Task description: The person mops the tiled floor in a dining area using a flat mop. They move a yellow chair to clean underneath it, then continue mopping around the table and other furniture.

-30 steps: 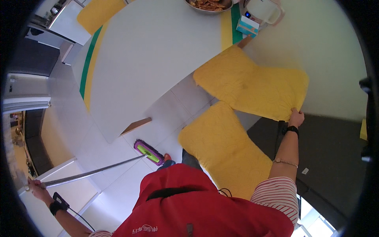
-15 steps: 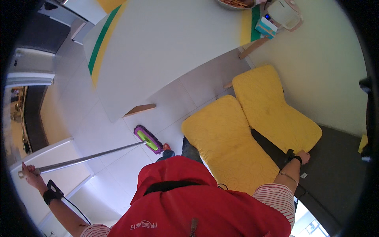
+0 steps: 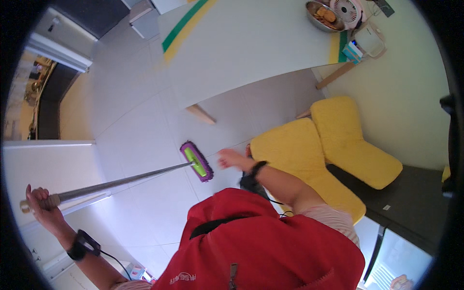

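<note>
My left hand (image 3: pixel 46 210) is closed round the grip end of a flat mop (image 3: pixel 121 182) with a grey metal pole. The pole slants across the floor to the mop head, which has a green plate and a purple fringe and lies flat on the pale tiles. My right hand (image 3: pixel 233 159) hovers to the right of the mop head, apart from it and from the pole. Motion smears its fingers, and no object shows in it. Two yellow padded cushions (image 3: pixel 290 147) lie beneath and beyond my right forearm.
Ahead stands a white table (image 3: pixel 251 48) with green and yellow stripes, bearing a metal bowl (image 3: pixel 316 21) of food, a small pink fan (image 3: pixel 345 12) and a blue box (image 3: pixel 353 52). A dark bench (image 3: pixel 411 203) runs along the right. Wooden table legs (image 3: pixel 200 114) reach the tiled floor.
My right hand has left the dark bench beside the cushion and swung left, over the floor near the mop head. My left hand keeps hold of the mop. The whole view has shifted.
</note>
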`<control>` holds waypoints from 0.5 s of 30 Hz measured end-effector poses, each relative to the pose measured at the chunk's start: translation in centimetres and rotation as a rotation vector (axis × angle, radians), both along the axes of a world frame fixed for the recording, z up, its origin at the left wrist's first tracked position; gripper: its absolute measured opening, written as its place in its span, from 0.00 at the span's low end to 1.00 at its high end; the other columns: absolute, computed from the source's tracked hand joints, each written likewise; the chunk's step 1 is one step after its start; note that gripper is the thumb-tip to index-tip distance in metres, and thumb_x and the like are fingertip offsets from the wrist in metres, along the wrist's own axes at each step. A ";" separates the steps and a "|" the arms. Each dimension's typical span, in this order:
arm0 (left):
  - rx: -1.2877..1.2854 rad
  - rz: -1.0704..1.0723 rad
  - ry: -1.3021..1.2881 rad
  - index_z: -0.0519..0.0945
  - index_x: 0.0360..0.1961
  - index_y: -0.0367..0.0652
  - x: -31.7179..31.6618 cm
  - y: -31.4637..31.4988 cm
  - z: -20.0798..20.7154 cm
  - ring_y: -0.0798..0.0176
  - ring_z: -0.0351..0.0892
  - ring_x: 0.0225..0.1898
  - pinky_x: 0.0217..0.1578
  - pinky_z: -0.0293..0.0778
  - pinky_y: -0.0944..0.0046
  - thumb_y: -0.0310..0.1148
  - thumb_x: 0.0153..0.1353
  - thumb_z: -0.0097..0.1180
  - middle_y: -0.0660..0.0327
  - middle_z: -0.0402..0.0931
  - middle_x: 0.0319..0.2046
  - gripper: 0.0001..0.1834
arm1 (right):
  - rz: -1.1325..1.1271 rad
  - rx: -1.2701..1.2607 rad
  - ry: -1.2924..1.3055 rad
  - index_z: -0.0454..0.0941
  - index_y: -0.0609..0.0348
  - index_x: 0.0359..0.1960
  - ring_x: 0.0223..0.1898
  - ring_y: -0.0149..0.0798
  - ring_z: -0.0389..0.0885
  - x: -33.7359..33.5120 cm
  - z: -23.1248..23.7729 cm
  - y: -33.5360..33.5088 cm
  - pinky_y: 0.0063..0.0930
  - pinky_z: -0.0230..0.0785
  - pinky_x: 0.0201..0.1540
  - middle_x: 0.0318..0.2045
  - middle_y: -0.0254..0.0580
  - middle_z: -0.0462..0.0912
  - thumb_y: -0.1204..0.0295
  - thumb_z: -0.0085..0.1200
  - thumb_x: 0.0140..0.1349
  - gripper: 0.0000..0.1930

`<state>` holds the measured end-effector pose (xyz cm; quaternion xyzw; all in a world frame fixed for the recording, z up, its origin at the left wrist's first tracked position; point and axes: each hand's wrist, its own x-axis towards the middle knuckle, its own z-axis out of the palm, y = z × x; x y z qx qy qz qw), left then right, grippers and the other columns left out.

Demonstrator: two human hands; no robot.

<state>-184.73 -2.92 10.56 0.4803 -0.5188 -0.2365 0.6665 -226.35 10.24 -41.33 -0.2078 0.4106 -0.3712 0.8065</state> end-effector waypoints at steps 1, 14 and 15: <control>-0.059 0.069 -0.014 0.68 0.51 0.35 0.5 2.6 -0.1 0.71 0.57 0.28 0.30 0.61 0.71 0.37 0.65 0.48 0.67 0.58 0.23 0.19 | 0.199 0.061 -0.149 0.63 0.61 0.51 0.33 0.40 0.76 7.4 2.0 -0.6 0.33 0.73 0.36 0.34 0.49 0.73 0.52 0.43 0.62 0.26; -0.009 -0.640 0.114 0.67 0.23 0.47 21.7 30.2 0.4 0.73 0.60 0.18 0.24 0.60 0.73 0.35 0.54 0.57 0.68 0.63 0.18 0.11 | -0.305 0.926 -0.754 0.59 0.65 0.33 0.32 0.43 0.69 47.5 9.6 7.3 0.48 0.72 0.49 0.32 0.47 0.64 0.83 0.42 0.56 0.06; -0.033 -0.427 0.145 0.68 0.28 0.45 22.8 31.0 -0.5 0.73 0.59 0.19 0.25 0.59 0.72 0.34 0.53 0.57 0.68 0.61 0.18 0.10 | -0.286 0.906 -0.802 0.60 0.66 0.31 0.34 0.43 0.71 46.6 9.1 7.9 0.47 0.71 0.50 0.30 0.47 0.66 0.83 0.42 0.55 0.04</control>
